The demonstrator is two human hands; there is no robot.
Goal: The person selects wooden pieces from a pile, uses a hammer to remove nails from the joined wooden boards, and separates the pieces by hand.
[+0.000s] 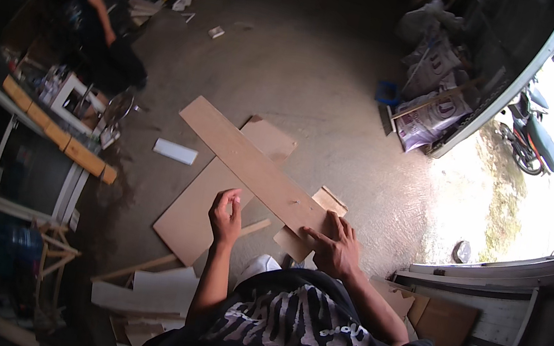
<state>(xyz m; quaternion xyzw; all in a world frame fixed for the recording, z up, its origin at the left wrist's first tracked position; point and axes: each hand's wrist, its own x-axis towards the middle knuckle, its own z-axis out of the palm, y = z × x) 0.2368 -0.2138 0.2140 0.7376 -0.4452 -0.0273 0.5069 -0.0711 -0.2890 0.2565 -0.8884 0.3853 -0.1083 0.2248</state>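
Desk: Where does the long narrow board (256, 164) lie?

Photographer: In front of the person, slanting from the right hand (337, 249) at its near end up and away to the left. It crosses a wider board (195, 207) that sits on the concrete floor (310, 55).

Desk: And the hands?

Photographer: The right one rests on the near end, fingers spread and extended across the wood. The left hand (225, 217) is up beside the board's near long edge, fingers curled toward the thumb; whether it pinches anything small, I cannot tell.

Desk: What else is close by?

Photographer: A short wooden piece (330, 200) juts out past the board's far edge, near the right hand. A white strip (175, 151) lies apart, to the left of both boards.
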